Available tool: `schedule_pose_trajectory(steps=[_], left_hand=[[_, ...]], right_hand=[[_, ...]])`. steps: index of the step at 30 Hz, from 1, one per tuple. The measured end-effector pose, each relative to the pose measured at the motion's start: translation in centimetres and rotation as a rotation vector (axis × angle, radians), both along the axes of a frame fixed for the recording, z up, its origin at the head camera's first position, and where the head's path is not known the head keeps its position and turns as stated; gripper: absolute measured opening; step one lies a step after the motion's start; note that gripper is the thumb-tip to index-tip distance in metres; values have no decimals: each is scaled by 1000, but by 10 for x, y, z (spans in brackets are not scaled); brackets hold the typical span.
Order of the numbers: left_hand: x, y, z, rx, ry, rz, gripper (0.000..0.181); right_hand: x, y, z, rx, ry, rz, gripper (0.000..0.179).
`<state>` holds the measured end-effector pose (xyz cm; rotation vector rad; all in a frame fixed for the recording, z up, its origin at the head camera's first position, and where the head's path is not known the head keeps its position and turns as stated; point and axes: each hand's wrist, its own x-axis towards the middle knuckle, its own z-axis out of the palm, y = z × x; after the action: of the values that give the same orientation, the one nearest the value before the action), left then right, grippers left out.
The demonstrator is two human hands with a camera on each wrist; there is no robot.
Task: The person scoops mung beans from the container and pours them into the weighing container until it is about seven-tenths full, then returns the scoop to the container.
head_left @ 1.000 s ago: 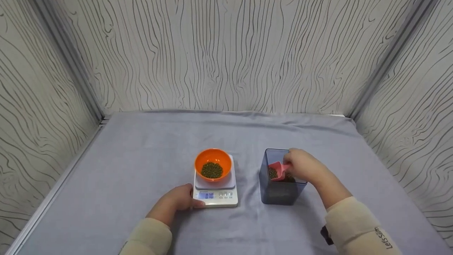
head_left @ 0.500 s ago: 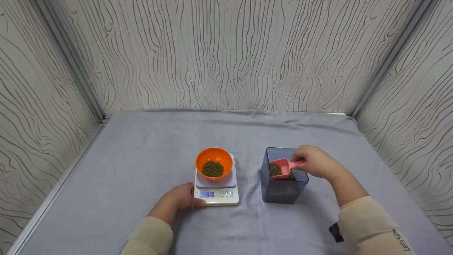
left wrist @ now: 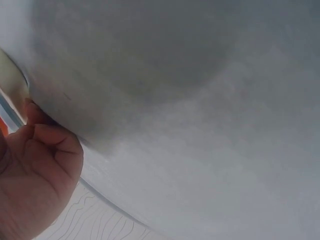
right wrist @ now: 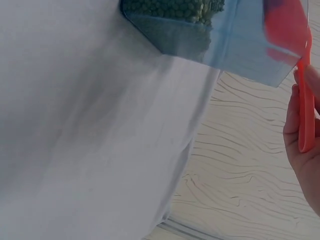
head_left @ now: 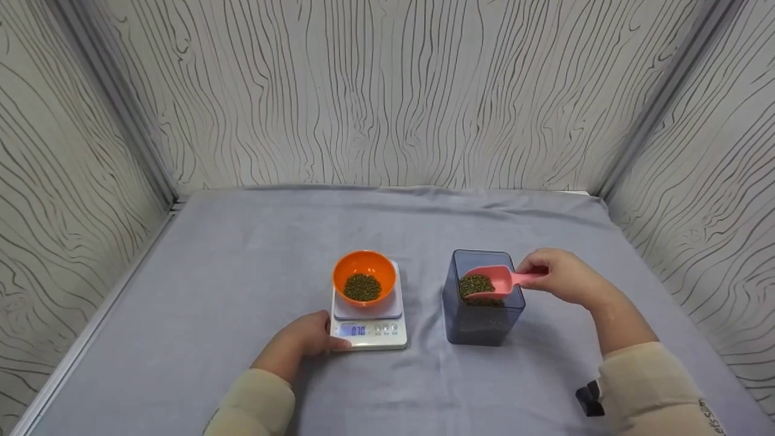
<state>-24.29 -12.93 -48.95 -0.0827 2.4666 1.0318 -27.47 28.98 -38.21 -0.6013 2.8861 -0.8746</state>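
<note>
My right hand (head_left: pixel 563 275) pinches the handle of a pink scoop (head_left: pixel 501 280), its bowl heaped with small green beans like mung beans (head_left: pixel 476 286). The scoop is at the mouth of a translucent blue-grey bin (head_left: pixel 478 327), which holds more beans. In the right wrist view, fingers and thumb clasp the scoop's handle (right wrist: pixel 307 117). My left hand (head_left: pixel 312 335) grips the left edge of a white kitchen scale (head_left: pixel 372 346), thumb at the front corner. On the scale sits an orange bowl (head_left: pixel 366 261) with beans (head_left: pixel 362 287) in its bottom. The display seems to read 070.
A grey cloth (head_left: pixel 260 254) covers the table. Wood-patterned panels (head_left: pixel 363 97) enclose the back and both sides. A dark object (head_left: pixel 589 398) shows beside the right sleeve. The bin stands a short way right of the scale.
My right hand has drawn back to the right and raised the scoop from deep in the bin to its mouth. More beans show in the scoop. The left hand has stayed on the scale.
</note>
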Motion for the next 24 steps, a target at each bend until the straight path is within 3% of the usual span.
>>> schedule_pose_trajectory(steps=[10, 16, 24], left_hand=[[1, 0, 2, -7, -4, 7, 50], [2, -1, 1, -41, 54, -52, 42], [1, 0, 2, -55, 49, -49, 44]], right_hand=[[3, 13, -15, -190, -147, -60, 23], [4, 21, -23, -324, -155, -84, 27], [9, 23, -35, -545, -103, -114, 30]])
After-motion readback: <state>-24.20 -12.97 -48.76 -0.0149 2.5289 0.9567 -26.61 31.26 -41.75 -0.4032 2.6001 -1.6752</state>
